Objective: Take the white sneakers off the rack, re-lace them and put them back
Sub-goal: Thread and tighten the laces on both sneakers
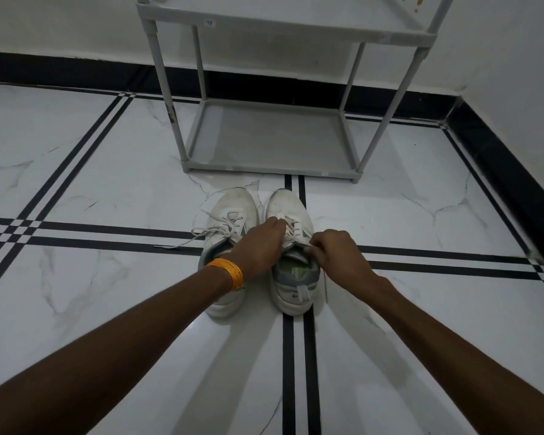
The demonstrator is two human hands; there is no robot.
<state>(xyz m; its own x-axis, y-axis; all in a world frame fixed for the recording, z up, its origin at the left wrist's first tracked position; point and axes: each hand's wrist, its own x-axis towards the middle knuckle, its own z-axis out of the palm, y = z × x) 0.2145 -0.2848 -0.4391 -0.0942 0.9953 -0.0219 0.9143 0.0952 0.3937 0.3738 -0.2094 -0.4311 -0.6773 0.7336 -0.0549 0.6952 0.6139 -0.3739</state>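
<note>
Although the rack (274,136) stands bare against the wall ahead of you, both white sneakers are down on the floor (91,183) just in front of it, side by side, toes pointing at the rack and heels toward you. That gives you the axis that matters: each shoe runs lengthwise straight away from you, so the rows of eyelets run away from you too, and any lace must be drawn across that line, left to right.

Your work is on the right sneaker (291,246). Both of your arms reach to it, and both hands are on its lacing, so neither is meaningfully nearer. Your left hand (259,246), the one with the orange bangle (230,273) at the wrist, crosses over the heel of the left sneaker (226,221) and lies knuckles-up over the lacing, fingers curled down; whether it actually has hold of a lace you cannot tell from here. Your right hand (333,251) sits at the collar edge, thumb and fingers pinched together, apparently on the lace or the tongue's top; the pinch hides what is in it.

The left sneaker's lace (182,241) trails loose onto the floor to your left, untied. My judgement: you are partway through lacing the right shoe, with the left one to follow.
</note>
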